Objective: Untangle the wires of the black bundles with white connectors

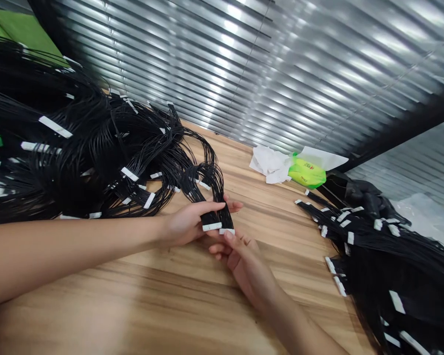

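Observation:
My left hand (pixel 187 222) is closed round two bundles of thin black wires, its thumb laid across them from above. Each bundle ends in a white connector; the left connector (pixel 212 227) and the right connector (pixel 227 231) lie side by side. With thumb and fingers, my right hand (pixel 244 261) pinches the right connector from below. The wires of this wire harness (pixel 216 185) loop back toward a large heap of black wire harnesses (pixel 96 148) on the left. Part of my left fingers is hidden beneath the wires.
The wooden table (pixel 163 301) runs under both hands. Another pile of black wire harnesses (pixel 385 266) with white connectors lies on the right. Crumpled white paper (pixel 270 163) and a bright green packet (pixel 307 171) rest near the corrugated metal wall (pixel 222 64). Clear plastic (pixel 425 212) sits at the far right.

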The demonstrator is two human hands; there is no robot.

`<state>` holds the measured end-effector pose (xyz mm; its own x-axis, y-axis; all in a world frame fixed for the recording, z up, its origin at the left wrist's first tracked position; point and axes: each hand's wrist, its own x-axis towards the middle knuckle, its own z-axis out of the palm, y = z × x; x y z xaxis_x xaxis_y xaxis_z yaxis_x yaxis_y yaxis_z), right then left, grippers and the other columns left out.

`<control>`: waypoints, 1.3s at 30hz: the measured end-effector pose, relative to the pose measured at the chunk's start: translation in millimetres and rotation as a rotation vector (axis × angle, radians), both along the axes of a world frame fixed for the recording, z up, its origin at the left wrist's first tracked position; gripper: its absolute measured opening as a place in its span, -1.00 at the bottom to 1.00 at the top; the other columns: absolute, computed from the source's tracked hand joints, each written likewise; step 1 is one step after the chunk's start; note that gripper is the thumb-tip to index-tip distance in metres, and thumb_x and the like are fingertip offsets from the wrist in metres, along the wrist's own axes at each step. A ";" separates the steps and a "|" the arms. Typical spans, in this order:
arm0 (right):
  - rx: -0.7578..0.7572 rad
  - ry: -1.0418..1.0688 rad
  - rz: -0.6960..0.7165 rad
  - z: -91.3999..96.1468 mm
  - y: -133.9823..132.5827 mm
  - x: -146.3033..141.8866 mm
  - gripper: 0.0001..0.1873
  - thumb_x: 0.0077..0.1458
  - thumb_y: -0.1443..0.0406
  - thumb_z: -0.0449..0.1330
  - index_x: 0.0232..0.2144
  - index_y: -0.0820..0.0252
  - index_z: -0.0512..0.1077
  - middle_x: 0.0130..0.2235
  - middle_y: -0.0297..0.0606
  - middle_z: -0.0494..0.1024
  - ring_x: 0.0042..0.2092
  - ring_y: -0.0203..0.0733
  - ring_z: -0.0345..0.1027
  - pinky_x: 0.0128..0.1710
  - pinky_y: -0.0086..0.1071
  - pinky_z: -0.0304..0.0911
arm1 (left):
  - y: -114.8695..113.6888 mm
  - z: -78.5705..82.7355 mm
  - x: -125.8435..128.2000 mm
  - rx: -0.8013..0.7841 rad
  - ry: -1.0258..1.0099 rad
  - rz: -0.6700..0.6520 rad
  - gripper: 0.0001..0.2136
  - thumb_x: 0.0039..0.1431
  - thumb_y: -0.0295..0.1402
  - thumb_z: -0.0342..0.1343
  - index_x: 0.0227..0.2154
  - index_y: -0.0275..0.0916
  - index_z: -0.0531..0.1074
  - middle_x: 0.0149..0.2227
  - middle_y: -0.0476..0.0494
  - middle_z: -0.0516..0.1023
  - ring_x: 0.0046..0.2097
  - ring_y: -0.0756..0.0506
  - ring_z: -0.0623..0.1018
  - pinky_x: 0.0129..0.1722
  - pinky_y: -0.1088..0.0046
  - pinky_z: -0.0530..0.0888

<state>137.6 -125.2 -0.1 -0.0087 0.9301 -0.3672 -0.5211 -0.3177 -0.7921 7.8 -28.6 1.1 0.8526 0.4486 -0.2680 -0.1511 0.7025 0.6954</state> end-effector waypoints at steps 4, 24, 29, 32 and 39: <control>0.002 -0.022 -0.022 0.2 -5.0 -4.0 -0.80 -0.08 0.18 0.38 -0.38 0.17 0.62 -0.32 -0.23 0.68 -0.40 -0.34 0.47 -0.46 -0.55 0.26 | -0.7 2.6 -1.1 -0.007 0.030 -0.024 -0.67 0.16 -0.35 0.03 0.00 -0.23 0.36 0.20 -0.16 0.30 -0.13 -0.07 0.49 -0.30 0.46 0.46; -0.076 -0.031 -0.055 1.2 -4.7 -9.4 -0.75 -0.18 0.13 0.43 -0.53 0.20 0.60 -0.51 -0.29 0.62 -0.53 -0.38 0.43 -0.51 -0.54 0.21 | -10.3 0.7 1.2 0.169 -0.079 -0.110 -0.63 0.24 -0.08 -0.01 0.01 -0.16 0.28 0.17 -0.22 0.27 -0.45 0.08 0.46 -0.57 0.56 0.36; -0.051 -0.050 0.010 2.6 -6.0 -10.1 -0.69 -0.12 0.06 0.38 -0.48 0.20 0.63 -0.40 -0.17 0.68 -0.46 -0.30 0.50 -0.45 -0.50 0.24 | -8.0 -3.0 1.4 0.225 -0.119 -0.100 -0.64 0.18 -0.09 0.09 -0.06 -0.15 0.25 0.13 -0.18 0.29 -0.34 0.06 0.47 -0.53 0.64 0.36; -0.022 -0.086 0.027 -0.1 -7.3 -10.1 -0.69 -0.08 0.06 0.36 -0.46 0.19 0.63 -0.39 -0.17 0.68 -0.43 -0.27 0.51 -0.42 -0.48 0.26 | -6.6 -4.9 1.1 0.276 -0.131 -0.120 -0.64 0.17 -0.10 0.10 -0.06 -0.13 0.23 0.10 -0.17 0.30 -0.29 0.04 0.46 -0.53 0.65 0.36; 0.046 -0.257 -0.020 -8.6 -10.7 -8.2 -0.69 -0.05 0.06 0.34 -0.48 0.21 0.61 -0.49 -0.17 0.66 -0.47 -0.26 0.44 -0.43 -0.44 0.30 | -7.6 -1.4 -2.4 0.416 -0.031 -0.115 -0.61 0.24 -0.06 0.00 0.02 -0.15 0.28 0.03 -0.20 0.36 -0.28 0.00 0.46 -0.47 0.56 0.37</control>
<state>129.4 -135.9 -8.7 0.0973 0.9451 -0.3120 -0.3070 -0.2697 -0.9127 5.4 -36.2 -0.2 0.9083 0.4144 -0.0575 -0.1136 0.3765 0.9194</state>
